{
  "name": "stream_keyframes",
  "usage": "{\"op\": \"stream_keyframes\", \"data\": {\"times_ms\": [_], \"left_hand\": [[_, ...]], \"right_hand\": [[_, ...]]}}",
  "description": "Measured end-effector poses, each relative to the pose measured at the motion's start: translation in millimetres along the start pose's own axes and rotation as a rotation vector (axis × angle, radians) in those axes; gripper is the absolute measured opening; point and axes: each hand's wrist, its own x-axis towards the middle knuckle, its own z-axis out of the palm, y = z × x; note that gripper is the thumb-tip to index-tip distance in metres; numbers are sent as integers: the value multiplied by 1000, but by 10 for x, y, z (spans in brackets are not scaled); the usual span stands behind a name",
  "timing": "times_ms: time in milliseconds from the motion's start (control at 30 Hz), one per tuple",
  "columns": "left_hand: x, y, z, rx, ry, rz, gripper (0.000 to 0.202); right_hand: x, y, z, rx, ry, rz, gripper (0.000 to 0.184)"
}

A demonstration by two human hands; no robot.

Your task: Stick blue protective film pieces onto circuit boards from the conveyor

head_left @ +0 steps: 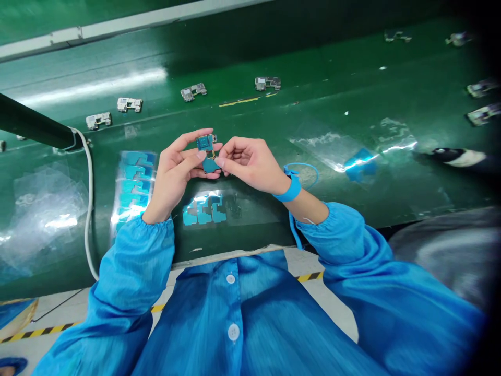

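Note:
My left hand (176,169) grips a small circuit board (205,142) by its edges, thumb on top and fingers behind. Blue film covers the lower part of the board's face. At the board's right edge, my right hand (248,162) is closed, its thumb and forefinger pinched at the blue film; whether anything separate lies between the tips is hidden. A blue wrist strap (290,189) circles my right wrist. Just below the hands lies a clear sheet with several blue die-cut film pieces (204,210). Left of my left wrist is a longer sheet of blue cut-outs (135,183).
Several circuit boards (130,104) lie along the green bench (250,224) beyond my hands. A dark post (35,122) and white cable (89,209) stand at left. Clear plastic film (50,203) lies at left, and a blue piece (360,164) at right.

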Motion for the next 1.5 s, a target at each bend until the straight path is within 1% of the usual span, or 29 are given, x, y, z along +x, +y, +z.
{"op": "stream_keyframes", "data": {"times_ms": [67, 233, 467, 567, 700, 767, 967, 1133, 1333, 1500], "left_hand": [[2, 11, 2, -5, -3, -2, 41], [-5, 32, 8, -11, 29, -26, 44], [-17, 27, 0, 0, 24, 2, 47], [-26, 21, -17, 33, 11, 18, 53], [-35, -4, -37, 102, -23, 85, 68], [-36, -14, -37, 133, -25, 111, 72], [-37, -5, -16, 151, -35, 122, 69], [-47, -6, -12, 150, -31, 120, 68], [-57, -23, -7, 185, -10, 129, 70], [-58, 3, 6, 197, 5, 135, 69]], "right_hand": [[2, -3, 1, 1, 0, -7, 28], [2, 6, -2, 6, -2, -23, 25], [0, 11, -5, 18, 11, -77, 25], [-2, 5, -10, 15, 17, -92, 27], [-10, -8, -14, -8, 22, -111, 25], [-15, -16, -13, -35, 32, -120, 24], [-38, -30, 5, -169, 92, -191, 21], [-58, -36, 20, -234, 112, -252, 19], [-61, -48, 14, -304, 127, -276, 20], [-67, -70, 5, -288, 127, -269, 22]]}}
